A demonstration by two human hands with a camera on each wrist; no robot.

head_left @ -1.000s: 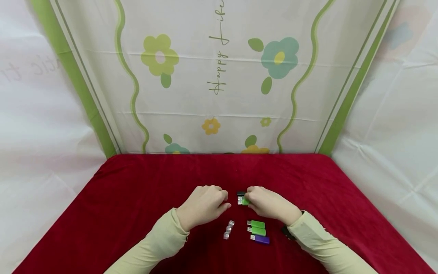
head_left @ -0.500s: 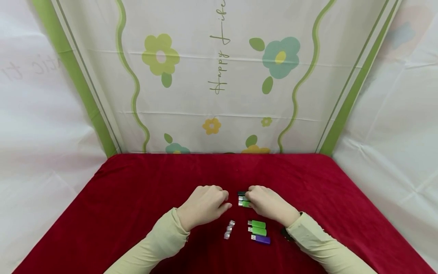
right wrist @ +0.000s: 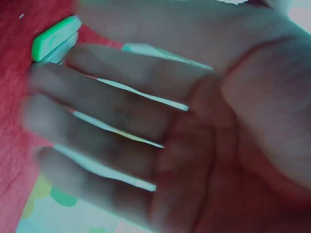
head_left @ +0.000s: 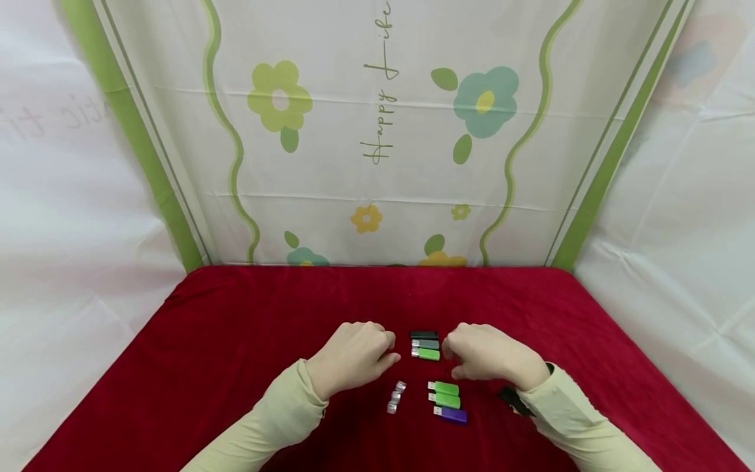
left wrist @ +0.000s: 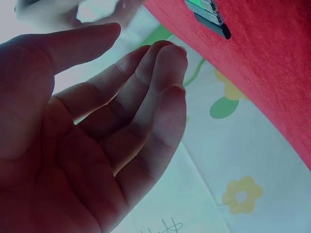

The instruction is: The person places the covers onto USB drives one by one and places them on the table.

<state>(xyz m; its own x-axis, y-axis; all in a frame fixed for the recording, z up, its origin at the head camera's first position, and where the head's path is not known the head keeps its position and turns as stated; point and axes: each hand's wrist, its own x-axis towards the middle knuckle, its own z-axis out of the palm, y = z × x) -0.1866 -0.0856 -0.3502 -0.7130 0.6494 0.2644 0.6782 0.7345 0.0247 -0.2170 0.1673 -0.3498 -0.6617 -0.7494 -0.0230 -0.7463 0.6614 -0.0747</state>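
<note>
In the head view a short stack of USB sticks lies between the hands: a black one [head_left: 425,335], a grey one [head_left: 427,344] and a bright green one [head_left: 427,354] nearest. Just right of it is my right hand [head_left: 492,354], its fingers extended and holding nothing in the right wrist view. My left hand [head_left: 354,356] hovers to the left of the row, palm bare and fingers loosely bent. Closer to me lie two uncapped green USB sticks [head_left: 446,388] and a purple one [head_left: 453,415], metal plugs pointing left. Several clear caps [head_left: 396,396] sit beside them.
A red cloth [head_left: 265,295] covers the table. Partly under the right sleeve is a dark object [head_left: 514,400]. A white flowered curtain [head_left: 330,164] rises behind the table's far edge, and white sheets hang on both sides.
My right hand has drawn away rightward from the upper row of USB sticks, leaving the black, grey and green ones uncovered. The left hand has stayed in place.
</note>
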